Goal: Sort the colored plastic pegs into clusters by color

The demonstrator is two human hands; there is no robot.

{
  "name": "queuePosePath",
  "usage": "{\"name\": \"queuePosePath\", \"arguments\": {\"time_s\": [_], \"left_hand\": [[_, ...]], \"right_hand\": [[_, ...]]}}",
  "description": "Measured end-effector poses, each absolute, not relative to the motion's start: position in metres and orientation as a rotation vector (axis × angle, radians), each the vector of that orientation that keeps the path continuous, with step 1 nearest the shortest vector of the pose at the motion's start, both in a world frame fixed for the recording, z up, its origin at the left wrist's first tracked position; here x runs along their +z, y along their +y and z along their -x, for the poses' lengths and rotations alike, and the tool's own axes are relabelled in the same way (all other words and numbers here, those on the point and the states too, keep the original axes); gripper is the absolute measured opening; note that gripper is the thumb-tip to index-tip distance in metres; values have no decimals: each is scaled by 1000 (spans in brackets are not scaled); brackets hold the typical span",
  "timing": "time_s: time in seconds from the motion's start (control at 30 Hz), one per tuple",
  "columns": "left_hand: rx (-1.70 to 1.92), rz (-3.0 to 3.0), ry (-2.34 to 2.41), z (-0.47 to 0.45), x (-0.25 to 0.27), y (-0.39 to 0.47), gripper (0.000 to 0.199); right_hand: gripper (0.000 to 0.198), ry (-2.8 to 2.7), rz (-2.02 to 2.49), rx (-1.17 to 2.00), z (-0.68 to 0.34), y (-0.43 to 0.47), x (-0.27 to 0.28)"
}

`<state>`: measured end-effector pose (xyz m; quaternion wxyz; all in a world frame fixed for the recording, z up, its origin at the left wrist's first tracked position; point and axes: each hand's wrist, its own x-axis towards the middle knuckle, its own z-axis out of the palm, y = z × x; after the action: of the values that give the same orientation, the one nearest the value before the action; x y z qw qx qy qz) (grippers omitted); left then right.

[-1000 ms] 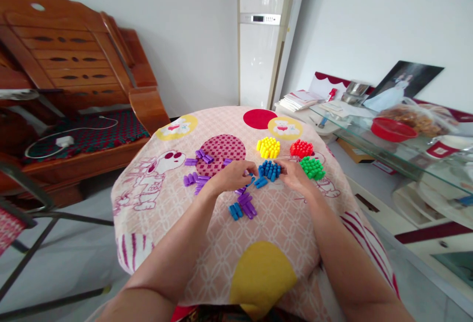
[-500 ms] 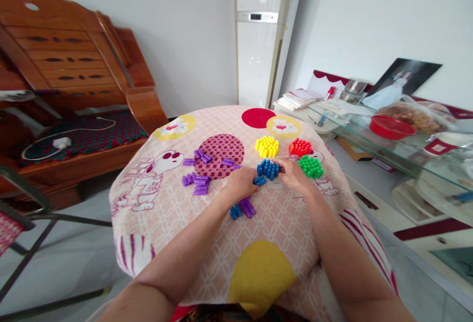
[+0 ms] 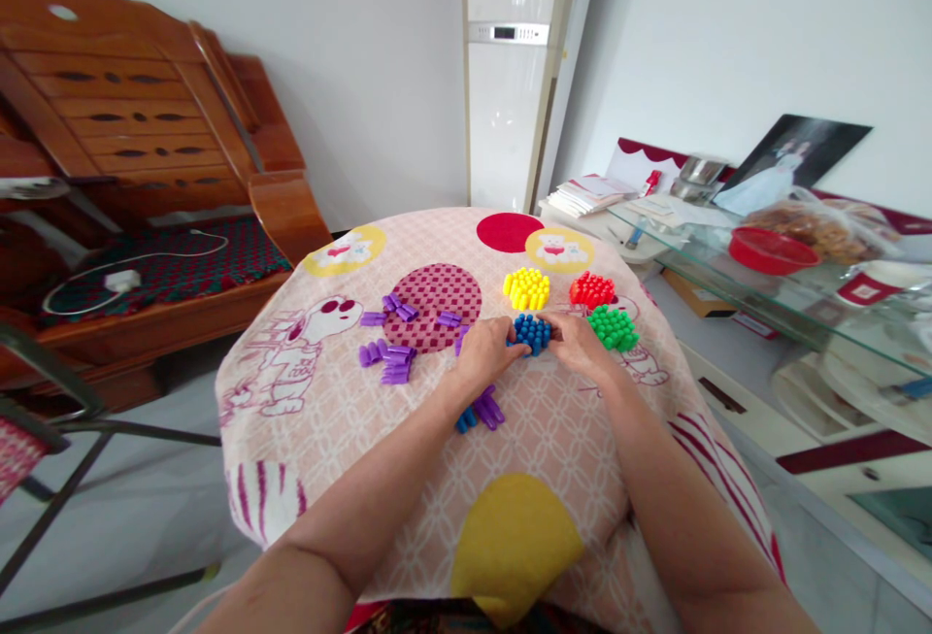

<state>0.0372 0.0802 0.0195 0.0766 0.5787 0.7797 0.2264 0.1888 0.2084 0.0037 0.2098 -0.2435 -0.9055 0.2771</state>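
A tight, upright bunch of small blue plastic pegs [image 3: 532, 334] stands on the patterned tablecloth [image 3: 539, 440]. My left hand [image 3: 486, 354] presses at its left side, thumb and fingers closed around blue pegs there, partly hidden by the hand. On the other side, my right hand [image 3: 579, 343] rests its bent fingers against the bunch. A few more blue pegs [image 3: 467, 419] lie by my left wrist, beside some purple pegs [image 3: 488, 408]. Other purple pegs [image 3: 397, 364] are scattered in small groups to the left.
Upright bunches of yellow pegs [image 3: 526, 289], red pegs [image 3: 592, 290] and green pegs [image 3: 613, 328] stand behind and right of the blue ones. A glass shelf [image 3: 699, 275] with a red bowl [image 3: 773, 250] is at the right. A wooden bench [image 3: 138, 129] stands left.
My left hand has moved slightly right and up, bringing the loose blue pegs against the bunch. The bunch looks more compact. My right hand has stayed in place.
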Motion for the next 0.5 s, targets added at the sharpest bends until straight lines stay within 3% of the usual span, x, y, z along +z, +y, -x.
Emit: {"name": "queuePosePath", "arguments": {"time_s": [0.4,0.5], "left_hand": [[1094,-1395,2107,-12,15,74,27],[1180,-1191,1898,-5,8,72,14]], "right_hand": [[62,-2522,688,752,-188,211,-1],[64,-2517,698,754,-188,212,-3]]}}
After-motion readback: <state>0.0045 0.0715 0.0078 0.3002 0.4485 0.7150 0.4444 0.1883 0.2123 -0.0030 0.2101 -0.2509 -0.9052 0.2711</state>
